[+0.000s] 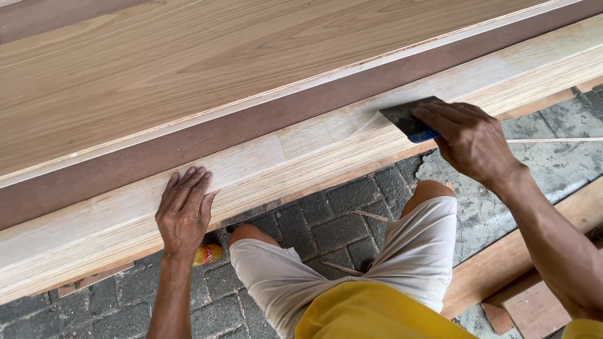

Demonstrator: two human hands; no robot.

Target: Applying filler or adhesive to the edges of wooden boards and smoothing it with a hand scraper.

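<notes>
I'm at an open-air carpentry spot, more yard than shop. My work lies on a big veneered wood panel (pixel 188 69) with a pale timber edge (pixel 301 157), set over grey paving blocks (pixel 339 220) and cracked concrete (pixel 546 157). Wood splinters (pixel 370 215) and offcut boards (pixel 502 257) litter the ground.

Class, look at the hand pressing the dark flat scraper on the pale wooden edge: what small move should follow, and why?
Probably draw the dark flat scraper leftward along the pale wooden edge toward the left hand. The right hand presses it flat there, and the left hand braces the wood.
</notes>
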